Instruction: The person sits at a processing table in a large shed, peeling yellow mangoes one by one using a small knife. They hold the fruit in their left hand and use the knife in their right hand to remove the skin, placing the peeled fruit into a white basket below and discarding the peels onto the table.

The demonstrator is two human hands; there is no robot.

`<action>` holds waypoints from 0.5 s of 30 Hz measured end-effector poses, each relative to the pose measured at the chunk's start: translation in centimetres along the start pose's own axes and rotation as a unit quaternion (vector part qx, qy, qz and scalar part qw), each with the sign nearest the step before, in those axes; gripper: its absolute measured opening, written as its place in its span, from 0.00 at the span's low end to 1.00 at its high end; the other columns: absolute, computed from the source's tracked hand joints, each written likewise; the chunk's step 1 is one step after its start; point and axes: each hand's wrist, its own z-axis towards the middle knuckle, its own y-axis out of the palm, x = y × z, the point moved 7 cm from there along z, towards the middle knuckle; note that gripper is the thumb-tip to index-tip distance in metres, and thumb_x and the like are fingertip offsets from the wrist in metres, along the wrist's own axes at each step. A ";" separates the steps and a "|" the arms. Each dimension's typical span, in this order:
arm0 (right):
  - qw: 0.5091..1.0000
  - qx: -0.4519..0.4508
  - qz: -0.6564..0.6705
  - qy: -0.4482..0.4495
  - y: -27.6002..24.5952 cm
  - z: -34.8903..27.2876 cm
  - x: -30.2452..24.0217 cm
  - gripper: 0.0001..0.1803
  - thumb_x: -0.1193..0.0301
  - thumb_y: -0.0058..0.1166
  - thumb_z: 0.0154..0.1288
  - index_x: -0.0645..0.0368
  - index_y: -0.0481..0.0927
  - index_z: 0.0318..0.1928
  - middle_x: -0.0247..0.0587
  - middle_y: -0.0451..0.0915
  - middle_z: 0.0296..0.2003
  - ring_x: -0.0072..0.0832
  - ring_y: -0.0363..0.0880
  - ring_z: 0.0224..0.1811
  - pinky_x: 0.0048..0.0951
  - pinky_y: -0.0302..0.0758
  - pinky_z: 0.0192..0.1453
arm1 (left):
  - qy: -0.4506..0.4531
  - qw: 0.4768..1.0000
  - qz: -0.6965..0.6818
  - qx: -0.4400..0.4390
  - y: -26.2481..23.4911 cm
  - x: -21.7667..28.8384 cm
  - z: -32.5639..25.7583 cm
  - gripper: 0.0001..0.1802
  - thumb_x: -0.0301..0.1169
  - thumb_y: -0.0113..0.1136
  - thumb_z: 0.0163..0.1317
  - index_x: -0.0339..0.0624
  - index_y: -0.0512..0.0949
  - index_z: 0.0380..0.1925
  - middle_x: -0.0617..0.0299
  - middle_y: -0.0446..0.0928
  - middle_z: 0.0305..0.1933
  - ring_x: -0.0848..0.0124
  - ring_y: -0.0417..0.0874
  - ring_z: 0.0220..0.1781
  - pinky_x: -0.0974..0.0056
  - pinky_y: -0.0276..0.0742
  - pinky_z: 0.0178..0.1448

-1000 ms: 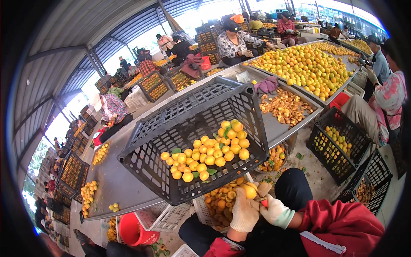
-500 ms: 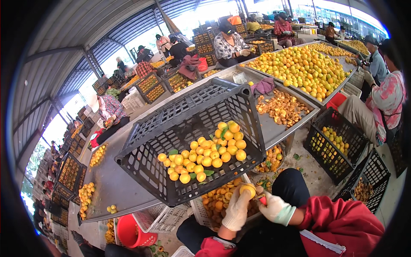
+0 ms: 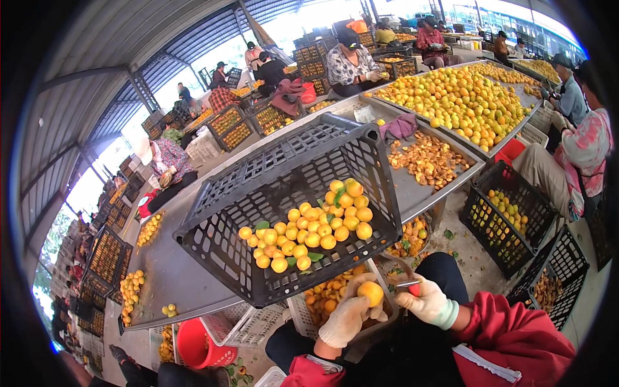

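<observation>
In a whitish work glove, my left hand has its fingers round a whole-looking orange apricot. My right hand, also gloved, grips a small knife with a red handle; its blade points toward the fruit but stands apart from it. Both hands are above a white plastic crate holding apricot pieces. Ahead of them, a black plastic crate lies tipped on the metal table, its open side toward me, with many apricots and some green leaves inside.
On the metal table lie cut apricot pieces and a purple cloth. A large apricot heap covers the table beyond. A red bucket stands at lower left, black crates at right. Several people sit around.
My hands have moved apart. The knife, which was against the apricot, is now off to its right, and the apricot in my left hand sits a little lower.
</observation>
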 end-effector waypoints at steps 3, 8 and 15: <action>0.962 -0.148 0.166 0.159 1.6 -0.6 2.9 0.31 0.63 0.64 0.64 0.62 0.68 0.62 0.35 0.83 0.43 0.21 0.80 0.44 0.25 0.78 0.48 | -0.055 0.996 0.048 -0.042 3.1 0.5 0.2 0.26 0.32 0.48 0.62 0.41 0.63 0.61 0.59 0.69 0.50 0.68 0.75 0.42 0.61 0.80 0.45; 0.992 -0.082 -0.089 -0.015 1.1 0.1 -0.5 0.40 0.54 0.70 0.55 0.61 0.69 0.63 0.42 0.82 0.44 0.26 0.82 0.45 0.29 0.79 0.49 | 0.004 0.931 0.363 0.037 1.7 0.1 -0.1 0.24 0.47 0.36 0.75 0.41 0.64 0.58 0.54 0.65 0.57 0.70 0.75 0.53 0.63 0.80 0.42; 0.993 -0.060 -0.102 -0.027 1.5 -0.6 0.2 0.34 0.51 0.61 0.63 0.61 0.71 0.61 0.47 0.82 0.41 0.31 0.84 0.42 0.29 0.79 0.46 | 0.170 0.812 0.532 0.173 4.9 1.2 -1.3 0.18 0.35 0.43 0.73 0.35 0.68 0.55 0.46 0.70 0.56 0.55 0.77 0.51 0.58 0.74 0.56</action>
